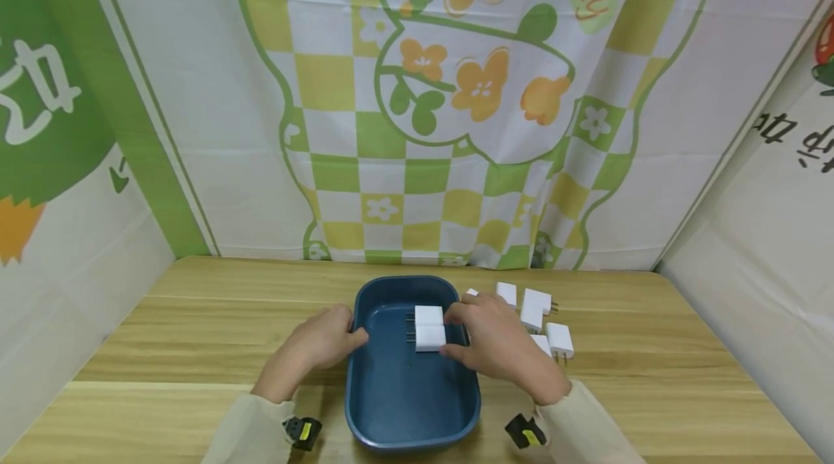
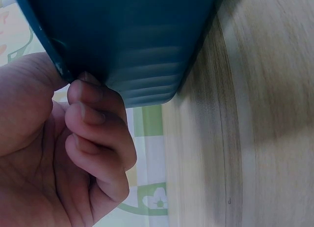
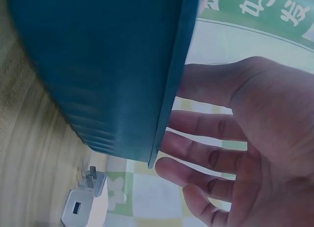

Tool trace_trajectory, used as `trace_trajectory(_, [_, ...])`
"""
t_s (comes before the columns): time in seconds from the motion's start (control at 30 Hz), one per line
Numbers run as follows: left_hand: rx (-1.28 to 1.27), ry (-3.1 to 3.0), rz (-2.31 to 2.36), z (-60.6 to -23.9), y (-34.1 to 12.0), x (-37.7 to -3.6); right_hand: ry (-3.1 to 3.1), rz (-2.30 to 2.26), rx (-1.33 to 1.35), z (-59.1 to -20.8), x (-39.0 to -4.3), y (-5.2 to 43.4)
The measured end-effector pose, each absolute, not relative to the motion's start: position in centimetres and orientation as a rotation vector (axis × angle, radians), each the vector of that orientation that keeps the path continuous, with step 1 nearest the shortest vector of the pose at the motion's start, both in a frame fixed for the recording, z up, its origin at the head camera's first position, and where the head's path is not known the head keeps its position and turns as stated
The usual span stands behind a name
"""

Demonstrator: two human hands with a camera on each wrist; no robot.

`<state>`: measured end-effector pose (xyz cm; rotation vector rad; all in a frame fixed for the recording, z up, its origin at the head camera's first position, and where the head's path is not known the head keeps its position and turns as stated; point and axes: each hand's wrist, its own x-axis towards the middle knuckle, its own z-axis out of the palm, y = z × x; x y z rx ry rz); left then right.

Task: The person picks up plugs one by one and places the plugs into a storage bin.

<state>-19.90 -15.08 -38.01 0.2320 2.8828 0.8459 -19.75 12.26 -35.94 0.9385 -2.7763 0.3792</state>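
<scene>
A blue tub (image 1: 397, 391) sits at the lower middle of the head view on the wooden bench (image 1: 651, 377), with two white chargers (image 1: 429, 328) lying side by side inside it near its far right wall, their prongs pointing toward the left of the frame. The left hand (image 1: 322, 339) grips the tub's left rim, thumb over the edge and fingers (image 2: 93, 119) curled under the outer wall, as the left wrist view shows close up. The right hand (image 1: 498, 337) reaches over the right rim, its fingers (image 3: 206, 153) spread and fairly straight; thumb and fingertips touch the nearer charger, though I cannot tell whether they pinch it. Just right of the tub, partly hidden behind that hand, a cluster of loose white chargers (image 1: 544, 319) lies on the bench, crowding the right rim. Left of the tub the wood runs free to the bench edge. A printed green-and-yellow backdrop (image 1: 417, 102) closes off the far edge, and cloth panels stand on both sides, so the room for moving is mostly toward the near edge at the bottom of the frame.
</scene>
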Motion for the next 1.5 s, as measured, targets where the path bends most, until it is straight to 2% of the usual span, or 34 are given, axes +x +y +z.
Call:
trace_trajectory(0.47, [0.231,2.877,0.841,-37.9,-15.0,-19.9,-2.712,0.467,0.881,-35.8,-19.4,13.4])
trace_trajectory(1.2, [0.216,2.874,0.839,-37.9,-15.0,-19.9,-2.819,0.469,0.621,-35.0,-21.1,17.4])
trace_trajectory(1.5, [0.218,2.865,0.857,-37.8,-15.0,-19.9,-2.978,0.405,0.427,-35.4,-21.5,18.4])
